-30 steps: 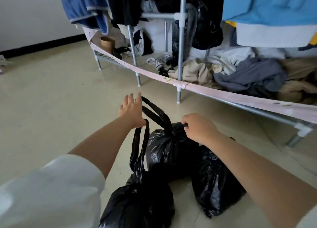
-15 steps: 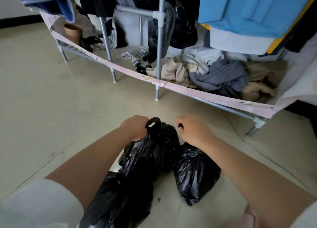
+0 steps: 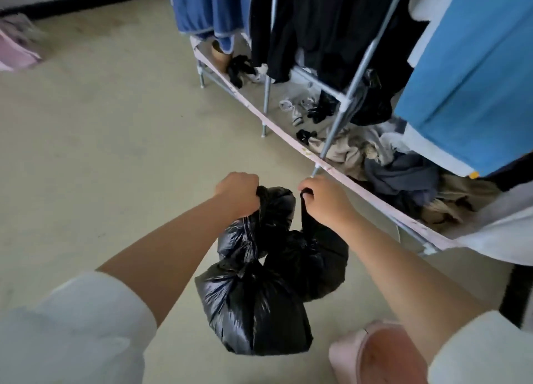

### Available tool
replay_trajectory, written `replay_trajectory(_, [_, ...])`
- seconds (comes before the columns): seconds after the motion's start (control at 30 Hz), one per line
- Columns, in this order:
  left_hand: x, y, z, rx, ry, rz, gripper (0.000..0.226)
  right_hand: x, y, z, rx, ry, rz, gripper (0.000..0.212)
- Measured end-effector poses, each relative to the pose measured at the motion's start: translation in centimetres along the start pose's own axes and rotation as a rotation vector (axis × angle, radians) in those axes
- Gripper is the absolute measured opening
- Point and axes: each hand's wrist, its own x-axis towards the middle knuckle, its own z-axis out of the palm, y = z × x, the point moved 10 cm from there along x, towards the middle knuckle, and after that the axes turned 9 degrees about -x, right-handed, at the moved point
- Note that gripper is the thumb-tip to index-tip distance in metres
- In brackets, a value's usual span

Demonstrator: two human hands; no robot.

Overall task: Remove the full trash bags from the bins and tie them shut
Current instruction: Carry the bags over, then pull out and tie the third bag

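Three full black trash bags hang in a bunch in front of me, off the floor. My left hand [image 3: 240, 193] is closed on the tops of two of them: a smaller bag [image 3: 245, 236] and the biggest bag [image 3: 253, 311], which hangs lowest. My right hand [image 3: 320, 199] grips the neck of the third bag [image 3: 320, 265], which hangs to the right and touches the others. No bin is in view.
A metal clothes rack [image 3: 343, 103] with hanging dark and blue clothes stands ahead and to the right, its low shelf heaped with clothes [image 3: 401, 175]. A pink slipper [image 3: 383, 354] shows at the bottom right. Beige floor [image 3: 101, 152] spreads to the left, with a pink item [image 3: 17, 51] far left.
The bags stood on the floor; both hands closed on their tops and lifted them. The view has swung left and the rack now sits further right.
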Motion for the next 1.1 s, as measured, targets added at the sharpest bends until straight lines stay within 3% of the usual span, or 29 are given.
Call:
replay_trajectory(0.23, [-7.6, -4.7, -17.1, 0.099, -0.003, -0.119, 0.023, 1.0, -15.9, -14.0, -0.135, -0.013, -0.217, 0.032])
replay_trajectory(0.53, [-7.6, -18.4, -32.0, 0.108, 0.177, -0.298, 0.026, 11.0, -32.7, -19.6, -0.245, 0.070, -0.495, 0.031])
replay_trajectory(0.83, [3.6, -33.9, -44.7, 0.096, 0.214, -0.464, 0.026, 31.4, -47.7, -21.9, -0.254, 0.082, -0.724, 0.029])
replay_trajectory(1.1, [18.8, -46.3, -55.3, 0.075, 0.247, -0.531, 0.033, 52.7, -55.9, -22.1, -0.353, 0.143, -0.763, 0.033])
